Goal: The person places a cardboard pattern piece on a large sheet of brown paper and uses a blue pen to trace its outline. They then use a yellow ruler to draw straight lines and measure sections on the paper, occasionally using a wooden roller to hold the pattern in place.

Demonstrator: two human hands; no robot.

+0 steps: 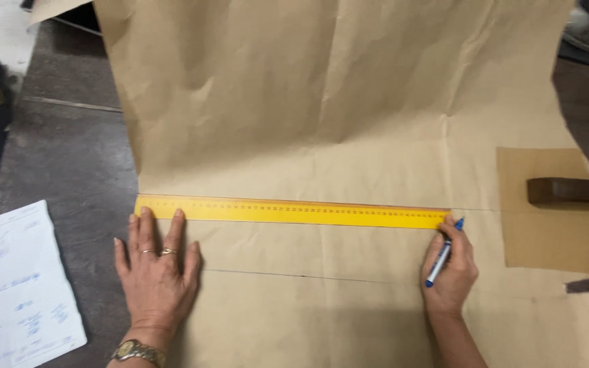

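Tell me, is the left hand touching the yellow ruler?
Touching. The head view shows the left hand flat on the brown paper, fingertips pressing the yellow ruler at its left end.

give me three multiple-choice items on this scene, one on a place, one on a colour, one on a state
1. Where does the left hand press?
A. the ruler's left end
B. the ruler's right end
C. the white sheet

2. What colour is the ruler?
A. green
B. yellow
C. red

3. How is the pen held?
A. lying loose on the brown paper
B. capped, in the left hand
C. in the right hand, tip at the ruler's right end

Answers: 1 A, its fingertips rest on that end. 2 B, plainly yellow. 3 C, the blue tip meets the ruler's end.
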